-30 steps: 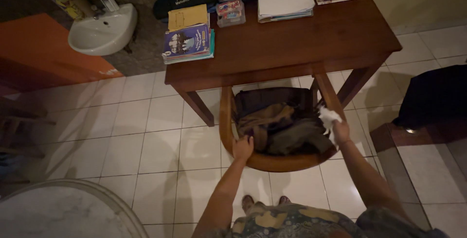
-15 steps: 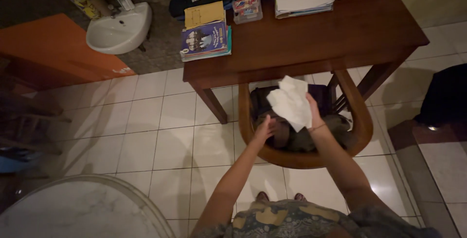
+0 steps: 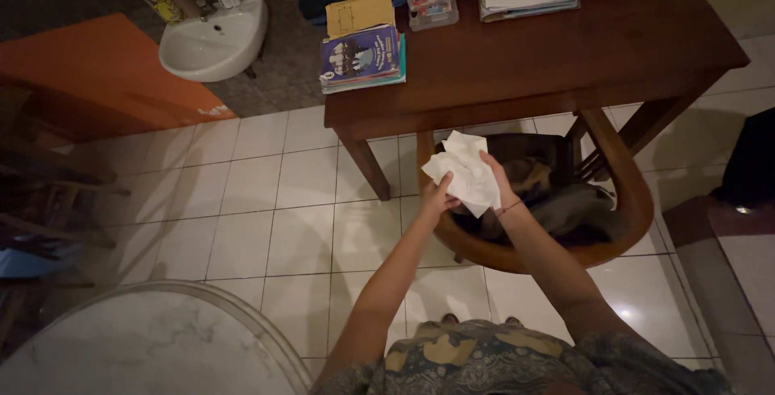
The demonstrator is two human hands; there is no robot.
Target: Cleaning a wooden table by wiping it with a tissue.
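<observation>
Head view, looking down: both hands hold a crumpled white cloth [image 3: 467, 173] up between them, above a round wooden chair [image 3: 622, 225] heaped with dark clothes [image 3: 565, 201]. The left hand [image 3: 438, 195] pinches the cloth's lower left edge; the right hand [image 3: 496, 181] grasps its right side from behind, likely spreading it. The chair sits tucked under the front edge of a brown wooden surface [image 3: 565, 48], where a stack of books [image 3: 362, 58] sits at the left edge. Pale floor tiles [image 3: 266, 201] lie open to the left. A white basin [image 3: 214, 40] stands well apart.
</observation>
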